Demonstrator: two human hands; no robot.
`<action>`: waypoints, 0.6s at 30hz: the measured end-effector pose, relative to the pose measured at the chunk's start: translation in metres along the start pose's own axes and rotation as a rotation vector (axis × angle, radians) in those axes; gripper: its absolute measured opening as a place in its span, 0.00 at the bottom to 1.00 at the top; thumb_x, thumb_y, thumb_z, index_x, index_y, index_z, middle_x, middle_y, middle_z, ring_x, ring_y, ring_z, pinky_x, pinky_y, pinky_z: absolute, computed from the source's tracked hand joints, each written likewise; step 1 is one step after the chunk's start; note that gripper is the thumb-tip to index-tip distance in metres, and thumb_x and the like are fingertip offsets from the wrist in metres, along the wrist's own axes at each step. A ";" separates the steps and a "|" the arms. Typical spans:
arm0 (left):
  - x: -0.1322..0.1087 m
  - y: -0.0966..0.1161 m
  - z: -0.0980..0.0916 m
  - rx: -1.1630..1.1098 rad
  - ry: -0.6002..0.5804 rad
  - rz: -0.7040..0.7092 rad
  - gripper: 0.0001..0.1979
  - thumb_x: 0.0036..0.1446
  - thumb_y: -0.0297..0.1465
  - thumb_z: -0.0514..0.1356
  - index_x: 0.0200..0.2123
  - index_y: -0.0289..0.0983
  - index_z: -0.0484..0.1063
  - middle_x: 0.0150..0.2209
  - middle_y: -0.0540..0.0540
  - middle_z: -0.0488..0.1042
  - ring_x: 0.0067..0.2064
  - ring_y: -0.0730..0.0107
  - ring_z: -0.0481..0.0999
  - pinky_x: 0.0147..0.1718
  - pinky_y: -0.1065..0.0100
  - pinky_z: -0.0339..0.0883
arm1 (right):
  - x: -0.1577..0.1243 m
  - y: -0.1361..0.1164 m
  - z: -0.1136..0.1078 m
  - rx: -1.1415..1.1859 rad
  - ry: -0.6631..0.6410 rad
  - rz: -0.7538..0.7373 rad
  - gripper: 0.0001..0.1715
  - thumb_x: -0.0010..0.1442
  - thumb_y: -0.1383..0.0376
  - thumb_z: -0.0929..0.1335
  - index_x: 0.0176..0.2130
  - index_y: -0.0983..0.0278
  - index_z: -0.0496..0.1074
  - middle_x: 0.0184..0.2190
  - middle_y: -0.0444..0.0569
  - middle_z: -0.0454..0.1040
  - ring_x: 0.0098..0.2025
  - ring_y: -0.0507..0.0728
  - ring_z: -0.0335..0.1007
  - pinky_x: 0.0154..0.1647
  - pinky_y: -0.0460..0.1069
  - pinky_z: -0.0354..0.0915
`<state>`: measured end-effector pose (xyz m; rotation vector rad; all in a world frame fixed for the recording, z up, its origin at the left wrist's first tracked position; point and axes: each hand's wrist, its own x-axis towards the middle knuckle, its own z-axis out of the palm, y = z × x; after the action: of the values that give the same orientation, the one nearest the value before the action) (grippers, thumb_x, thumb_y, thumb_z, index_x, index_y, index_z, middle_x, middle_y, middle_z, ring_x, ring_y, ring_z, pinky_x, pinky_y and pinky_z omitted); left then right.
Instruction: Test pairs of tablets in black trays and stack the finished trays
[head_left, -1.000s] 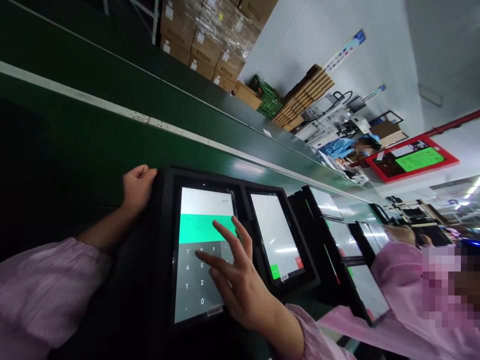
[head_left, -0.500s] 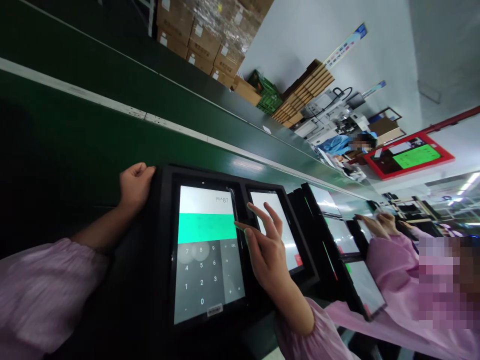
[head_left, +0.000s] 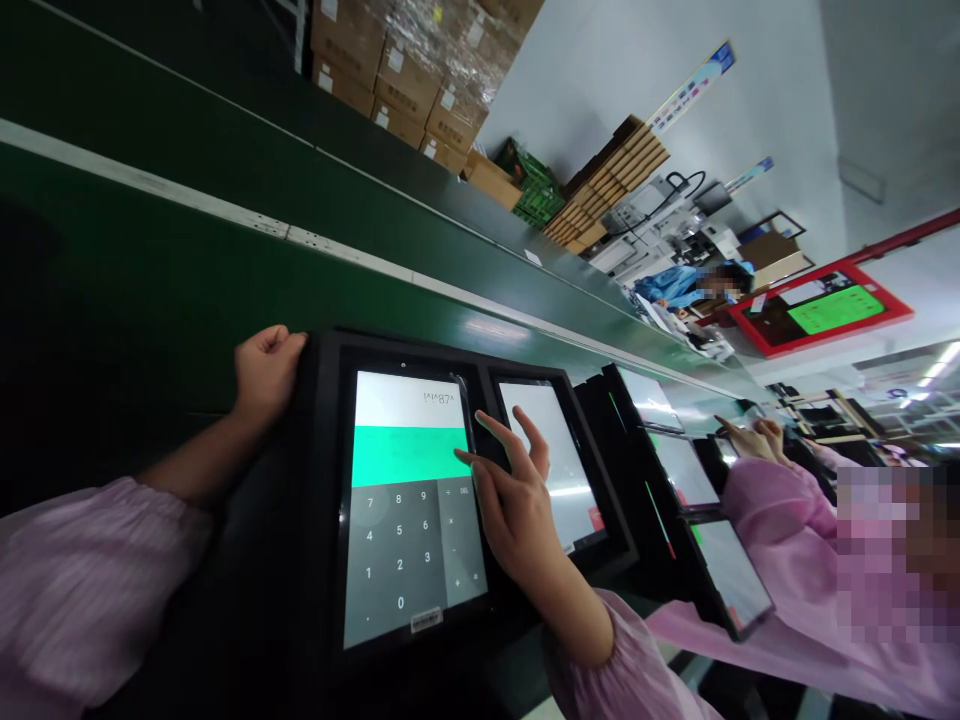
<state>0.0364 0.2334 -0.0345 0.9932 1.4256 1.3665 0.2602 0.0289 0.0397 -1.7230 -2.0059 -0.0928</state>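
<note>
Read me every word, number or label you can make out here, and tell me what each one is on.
"7 8 9", "4 5 6", "1 2 3", "0": keys on the calculator keypad of the tablet.
"DEL": key at the keypad's top right.
Display strip: blurred; "87" perhaps among its characters.
Barcode sticker below the screen: too small to read.
Labels on the cartons: too small to read.
Red-framed wall board: too small to read.

Right hand (head_left: 517,520) hovers over a calculator tablet (head_left: 405,455), left hand (head_left: 266,375) at its frame (head_left: 322,500)
</note>
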 end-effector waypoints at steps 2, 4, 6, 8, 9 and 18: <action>0.000 -0.001 0.000 -0.003 -0.001 0.003 0.27 0.56 0.17 0.63 0.17 0.37 0.48 0.17 0.60 0.45 0.20 0.81 0.45 0.18 0.75 0.40 | -0.001 0.000 0.001 0.003 -0.013 -0.002 0.20 0.72 0.68 0.61 0.49 0.59 0.80 0.64 0.54 0.67 0.74 0.70 0.44 0.66 0.75 0.60; 0.001 -0.003 -0.001 -0.006 -0.002 0.009 0.27 0.56 0.17 0.63 0.17 0.37 0.48 0.17 0.60 0.45 0.20 0.81 0.45 0.18 0.74 0.40 | -0.002 -0.001 0.001 0.007 -0.057 -0.027 0.19 0.72 0.67 0.61 0.51 0.59 0.79 0.67 0.54 0.63 0.75 0.71 0.40 0.66 0.75 0.59; 0.001 -0.004 -0.001 -0.013 -0.002 0.023 0.26 0.56 0.17 0.62 0.17 0.37 0.48 0.17 0.60 0.46 0.20 0.80 0.45 0.19 0.74 0.40 | -0.002 -0.002 0.001 0.011 -0.078 -0.047 0.19 0.72 0.66 0.61 0.52 0.58 0.79 0.69 0.52 0.60 0.76 0.72 0.37 0.66 0.76 0.58; 0.000 -0.004 -0.002 -0.028 0.007 0.056 0.26 0.56 0.18 0.62 0.17 0.37 0.48 0.18 0.59 0.46 0.21 0.79 0.45 0.20 0.73 0.41 | 0.000 -0.001 0.002 0.033 -0.035 -0.038 0.19 0.72 0.67 0.61 0.50 0.58 0.80 0.67 0.52 0.63 0.75 0.70 0.40 0.67 0.74 0.60; -0.001 -0.003 -0.002 -0.035 0.014 0.081 0.26 0.56 0.18 0.63 0.17 0.37 0.48 0.18 0.59 0.45 0.21 0.79 0.45 0.21 0.73 0.41 | 0.001 -0.001 0.002 0.050 0.006 -0.026 0.20 0.72 0.68 0.60 0.49 0.59 0.80 0.65 0.52 0.66 0.75 0.69 0.43 0.66 0.72 0.61; -0.026 0.027 -0.015 -0.092 -0.048 0.170 0.12 0.65 0.28 0.53 0.27 0.37 0.64 0.28 0.51 0.65 0.33 0.72 0.66 0.37 0.68 0.63 | 0.003 0.000 -0.003 0.238 0.192 0.048 0.19 0.72 0.67 0.61 0.43 0.59 0.81 0.55 0.52 0.75 0.67 0.64 0.58 0.61 0.65 0.69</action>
<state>0.0286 0.2060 -0.0059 1.0996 1.2543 1.5075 0.2613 0.0305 0.0439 -1.5493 -1.7589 -0.0028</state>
